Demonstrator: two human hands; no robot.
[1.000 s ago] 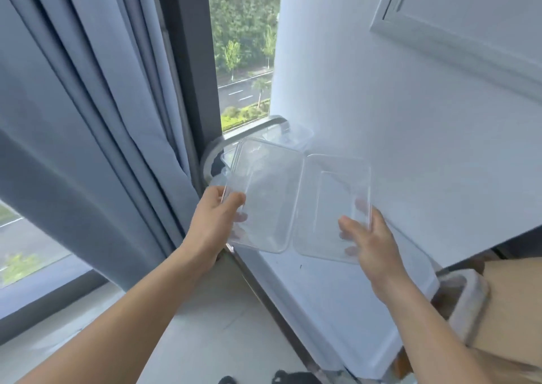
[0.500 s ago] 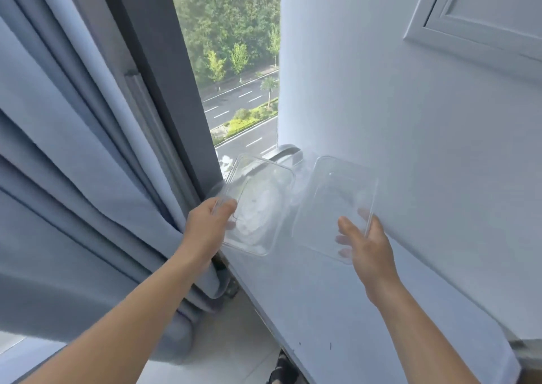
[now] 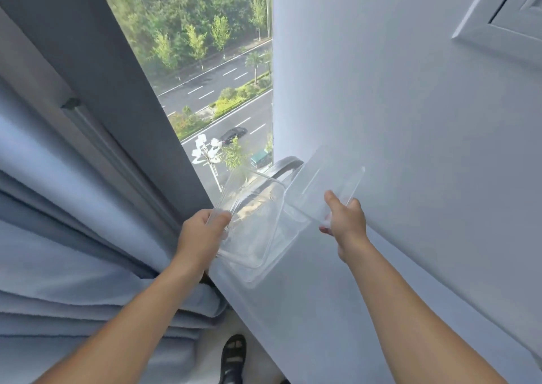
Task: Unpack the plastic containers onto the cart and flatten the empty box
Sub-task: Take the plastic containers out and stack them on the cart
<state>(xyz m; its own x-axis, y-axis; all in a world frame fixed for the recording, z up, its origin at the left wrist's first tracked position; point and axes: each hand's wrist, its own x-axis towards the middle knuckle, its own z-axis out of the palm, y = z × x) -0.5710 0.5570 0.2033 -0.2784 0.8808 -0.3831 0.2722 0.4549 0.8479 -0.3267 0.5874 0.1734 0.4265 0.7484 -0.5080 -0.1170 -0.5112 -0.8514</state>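
Left hand (image 3: 202,234) is gripping a clear container (image 3: 252,225); right hand (image 3: 346,219) is pinching a second container (image 3: 331,181) at 2 o'clock. Likely risk: slick rims slipping, containers falling off the cart (image 3: 308,310).

Readable text: none.
Clear containers (image 3: 255,237) in left hand (image 3: 202,237) and right hand (image 3: 347,222): no legible marking.

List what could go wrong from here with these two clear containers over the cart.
1. The left hand grips the left container by one corner only, and the right hand pinches the right container at its edge; thin plastic may flex and slip.
2. The left container hangs near the left edge of the cart top, beside the curtain; set down there, it could slide off.
3. Both are tilted and close together by the cart handle; they may collide.
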